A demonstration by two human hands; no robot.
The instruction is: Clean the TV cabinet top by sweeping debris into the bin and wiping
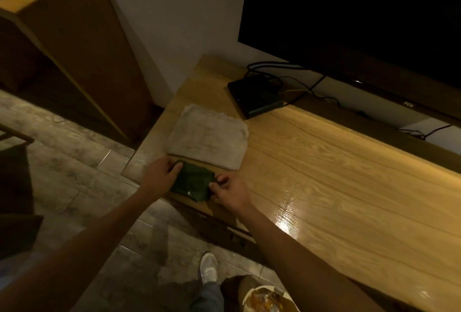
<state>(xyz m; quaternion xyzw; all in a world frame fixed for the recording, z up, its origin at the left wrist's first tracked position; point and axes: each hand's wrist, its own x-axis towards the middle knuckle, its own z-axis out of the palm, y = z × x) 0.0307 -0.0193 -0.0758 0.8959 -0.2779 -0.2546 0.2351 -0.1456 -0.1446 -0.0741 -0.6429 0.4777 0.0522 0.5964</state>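
A small dark green cloth (pixel 193 183), folded, lies near the front left corner of the wooden TV cabinet top (pixel 336 174). My left hand (pixel 159 174) rests against the cloth's left edge with its fingers on it. My right hand (pixel 228 193) pinches the cloth's right edge between thumb and fingers. A larger folded beige cloth (pixel 208 137) lies flat just behind the green one. At the bottom edge of the view stands a bin (pixel 267 299) with a white liner and orange wrappers inside.
A black set-top box (pixel 254 96) with cables sits at the back of the cabinet, under the big dark TV (pixel 361 17). A tall wooden shelf unit (pixel 74 44) stands to the left. My shoe (pixel 209 268) is on the tiled floor in front.
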